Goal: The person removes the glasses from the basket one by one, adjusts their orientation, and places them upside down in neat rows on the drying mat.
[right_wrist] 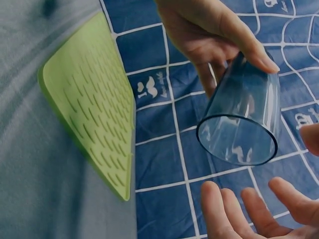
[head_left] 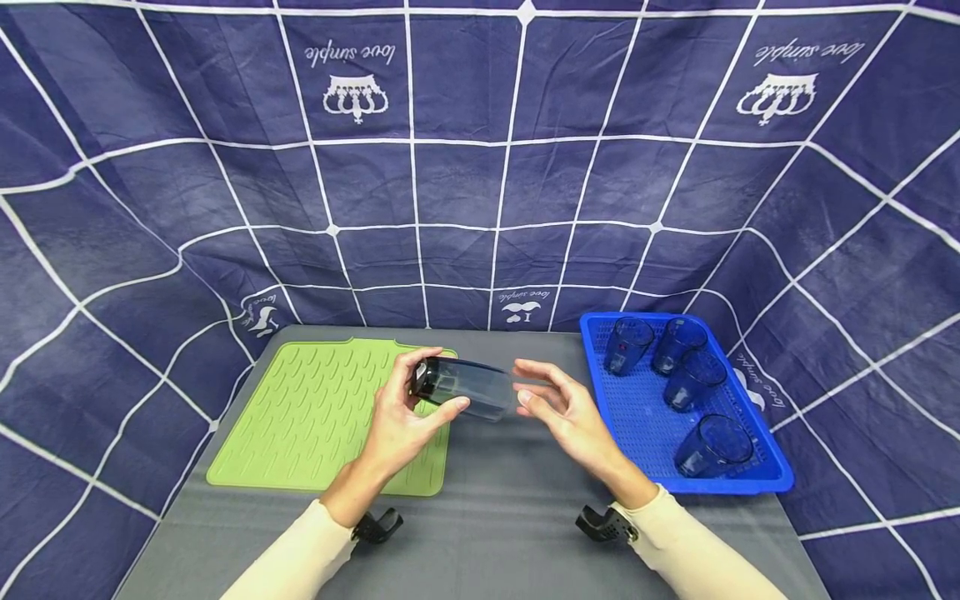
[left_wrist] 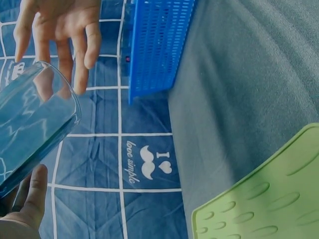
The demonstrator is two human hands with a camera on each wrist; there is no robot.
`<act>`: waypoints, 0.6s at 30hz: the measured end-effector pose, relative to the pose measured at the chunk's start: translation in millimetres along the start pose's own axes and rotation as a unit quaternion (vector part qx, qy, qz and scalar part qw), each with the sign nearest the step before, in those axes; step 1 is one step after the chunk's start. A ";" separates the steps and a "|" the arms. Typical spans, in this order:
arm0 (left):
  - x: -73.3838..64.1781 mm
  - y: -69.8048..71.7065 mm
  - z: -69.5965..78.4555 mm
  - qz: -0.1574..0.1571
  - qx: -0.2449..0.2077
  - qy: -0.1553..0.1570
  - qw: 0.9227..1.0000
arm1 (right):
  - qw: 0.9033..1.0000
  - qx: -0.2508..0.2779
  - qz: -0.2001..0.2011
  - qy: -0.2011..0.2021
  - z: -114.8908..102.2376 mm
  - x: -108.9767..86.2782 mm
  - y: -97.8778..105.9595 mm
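Observation:
A clear blue-tinted drinking glass [head_left: 472, 388] is held on its side above the table, its mouth turned to the right. My left hand [head_left: 408, 412] grips it around the base end, thumb on the near side and fingers on the far side. Just off the rim is my right hand [head_left: 558, 408], its fingers loosely bent and apart from the glass. In the right wrist view, a gap shows between the glass [right_wrist: 239, 134] and the right fingertips [right_wrist: 212, 191].
A green ridged drying mat [head_left: 300, 417] lies on the grey table at the left. On the right stands a blue perforated basket [head_left: 637, 433] with several upright blue glasses [head_left: 693, 379] inside. Dark blue checked cloth [head_left: 465, 183] hangs behind and at both sides.

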State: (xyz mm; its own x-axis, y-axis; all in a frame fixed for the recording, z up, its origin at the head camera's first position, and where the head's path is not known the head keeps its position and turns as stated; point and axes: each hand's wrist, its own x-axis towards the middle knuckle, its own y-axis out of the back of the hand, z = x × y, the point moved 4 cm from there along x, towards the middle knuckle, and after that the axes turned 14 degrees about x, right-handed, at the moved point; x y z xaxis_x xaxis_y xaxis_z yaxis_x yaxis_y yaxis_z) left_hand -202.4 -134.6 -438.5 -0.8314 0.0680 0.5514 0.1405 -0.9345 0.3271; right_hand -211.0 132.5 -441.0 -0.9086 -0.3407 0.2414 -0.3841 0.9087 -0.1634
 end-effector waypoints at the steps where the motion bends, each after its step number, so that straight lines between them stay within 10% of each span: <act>1: 0.2 0.9 -0.6 0.002 0.002 -0.001 1.000 | 1.000 -0.005 0.002 0.000 -0.3 0.0 0.9; 18: 4.3 16.8 -11.5 0.021 0.041 -0.004 0.999 | 0.996 -0.090 0.026 0.008 -10.0 0.9 20.2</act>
State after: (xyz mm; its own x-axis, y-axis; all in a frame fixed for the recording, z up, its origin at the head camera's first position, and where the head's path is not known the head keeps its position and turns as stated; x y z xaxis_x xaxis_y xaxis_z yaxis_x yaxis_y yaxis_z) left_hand -209.8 -154.1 -439.5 -0.8192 0.0331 0.5725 0.2187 -0.9049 0.3652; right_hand -217.9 152.9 -434.5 -0.9235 -0.2892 0.2521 -0.2993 0.9542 -0.0016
